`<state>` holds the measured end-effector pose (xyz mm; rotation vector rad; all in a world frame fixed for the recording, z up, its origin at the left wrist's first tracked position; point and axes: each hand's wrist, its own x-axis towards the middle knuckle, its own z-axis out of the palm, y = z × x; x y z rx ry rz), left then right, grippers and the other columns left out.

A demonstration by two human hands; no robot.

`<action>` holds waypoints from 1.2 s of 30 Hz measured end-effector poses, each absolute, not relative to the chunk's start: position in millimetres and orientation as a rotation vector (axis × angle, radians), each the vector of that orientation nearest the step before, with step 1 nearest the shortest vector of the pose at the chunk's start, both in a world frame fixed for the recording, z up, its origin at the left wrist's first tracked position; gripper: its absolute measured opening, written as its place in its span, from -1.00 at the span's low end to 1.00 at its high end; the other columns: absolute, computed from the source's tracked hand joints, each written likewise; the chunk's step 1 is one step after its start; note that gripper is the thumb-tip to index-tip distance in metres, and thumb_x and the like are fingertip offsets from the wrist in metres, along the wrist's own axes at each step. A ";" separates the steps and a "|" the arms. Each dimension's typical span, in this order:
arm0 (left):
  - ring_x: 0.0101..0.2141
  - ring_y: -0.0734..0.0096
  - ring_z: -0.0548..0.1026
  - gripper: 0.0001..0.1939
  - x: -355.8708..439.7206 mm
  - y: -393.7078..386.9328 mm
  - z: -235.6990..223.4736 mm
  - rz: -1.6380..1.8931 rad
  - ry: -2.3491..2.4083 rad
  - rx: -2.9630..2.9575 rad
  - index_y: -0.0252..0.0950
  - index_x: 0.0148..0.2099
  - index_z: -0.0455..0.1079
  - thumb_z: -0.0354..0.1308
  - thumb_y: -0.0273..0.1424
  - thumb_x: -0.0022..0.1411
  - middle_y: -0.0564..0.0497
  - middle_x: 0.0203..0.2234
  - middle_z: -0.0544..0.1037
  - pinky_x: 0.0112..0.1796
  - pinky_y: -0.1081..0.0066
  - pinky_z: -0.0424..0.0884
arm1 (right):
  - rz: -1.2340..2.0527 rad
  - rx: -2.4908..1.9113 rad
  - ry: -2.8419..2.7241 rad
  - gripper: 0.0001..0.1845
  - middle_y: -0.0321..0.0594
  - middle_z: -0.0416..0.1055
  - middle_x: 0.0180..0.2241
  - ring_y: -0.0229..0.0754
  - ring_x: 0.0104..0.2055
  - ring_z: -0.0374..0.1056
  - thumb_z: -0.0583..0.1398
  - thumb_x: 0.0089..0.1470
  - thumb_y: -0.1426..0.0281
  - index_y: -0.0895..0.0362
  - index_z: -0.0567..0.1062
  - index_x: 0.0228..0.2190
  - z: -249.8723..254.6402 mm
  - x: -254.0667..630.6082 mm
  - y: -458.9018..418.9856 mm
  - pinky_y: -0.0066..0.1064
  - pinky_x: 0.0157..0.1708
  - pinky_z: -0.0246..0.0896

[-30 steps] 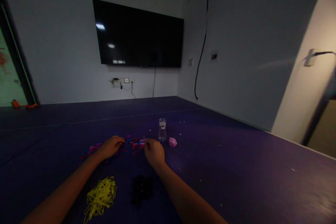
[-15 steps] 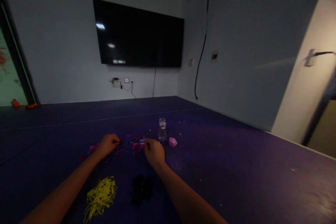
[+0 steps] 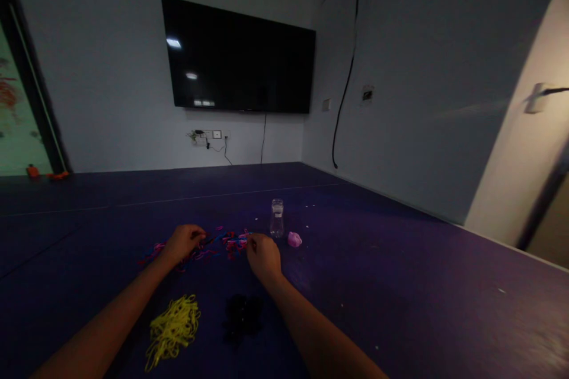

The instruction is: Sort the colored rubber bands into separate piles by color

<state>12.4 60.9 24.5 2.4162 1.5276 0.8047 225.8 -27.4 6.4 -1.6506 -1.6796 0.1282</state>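
My left hand (image 3: 183,244) is over a loose spread of pink, red and blue rubber bands (image 3: 202,253). Its thumb and fingers pinch a dark reddish band at their tips. My right hand (image 3: 264,254) rests closed at the right edge of a denser heap of bands (image 3: 233,243); anything within its curled fingers is hidden. Just beyond the right hand stands an uncapped clear bottle (image 3: 277,222). A small pink cap-like piece (image 3: 294,240) lies beside it.
Nearer me, a pile of yellow bands (image 3: 173,328) and a pile of black ones (image 3: 242,317) lie between my forearms on the purple surface (image 3: 400,284). White specks dot it. A television (image 3: 242,59) hangs on the far wall, and a black cable (image 3: 347,77) dangles at the right.
My left hand drew back leftward from the middle heap, then moved slightly right again, still pinching. The right hand stays in place against the heap. The view has turned slightly left.
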 end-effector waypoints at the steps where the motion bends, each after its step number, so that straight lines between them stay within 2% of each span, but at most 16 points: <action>1: -0.36 0.29 0.51 -0.75 12.5 61.1 23.6 0.796 1.511 2.433 -0.29 -0.35 0.50 0.00 -0.35 0.04 -0.04 -0.43 0.59 -0.31 0.43 0.34 | 0.128 -1.648 -1.680 -0.73 -0.28 0.48 -0.33 -0.27 -0.31 0.35 0.04 0.02 0.48 0.04 0.51 -0.33 6.3 225.8 -27.1 -0.55 -0.40 0.05; 8: -0.31 0.27 0.51 -0.71 11.2 63.6 18.8 0.733 1.475 2.463 -0.29 -0.27 0.50 -0.01 -0.40 0.02 -0.06 -0.36 0.59 -0.27 0.41 0.35 | 0.131 -1.650 -1.682 -0.72 -0.26 0.48 -0.34 -0.27 -0.30 0.35 0.04 0.02 0.49 0.05 0.50 -0.31 5.9 225.7 -26.9 -0.55 -0.39 0.04; 16: -0.31 0.30 0.50 -0.71 16.8 61.3 16.7 0.883 1.485 2.445 -0.29 -0.23 0.48 -0.01 -0.36 0.07 -0.05 -0.31 0.57 -0.26 0.42 0.35 | 0.123 -1.664 -1.688 -0.77 -0.26 0.47 -0.41 -0.29 -0.38 0.33 0.04 0.02 0.48 0.09 0.50 -0.43 5.7 226.0 -27.8 -0.54 -0.47 -0.03; 29: -0.27 0.28 0.43 -0.72 28.0 50.7 17.3 0.526 1.439 2.838 -0.23 -0.23 0.47 -0.01 -0.54 0.07 -0.06 -0.34 0.53 -0.21 0.37 0.27 | 0.102 -1.638 -1.686 -0.76 -0.28 0.47 -0.41 -0.30 -0.38 0.33 0.04 0.01 0.49 0.07 0.50 -0.42 5.7 225.9 -27.2 -0.55 -0.46 -0.02; 36: -0.34 0.33 0.47 -0.74 32.4 52.8 20.0 0.887 1.479 2.454 -0.29 -0.20 0.42 -0.02 -0.45 0.07 -0.04 -0.41 0.53 -0.25 0.37 0.35 | 0.110 -1.644 -1.677 -0.74 -0.28 0.47 -0.40 -0.28 -0.35 0.35 0.04 0.01 0.48 0.05 0.51 -0.35 5.0 226.4 -26.8 -0.55 -0.42 0.02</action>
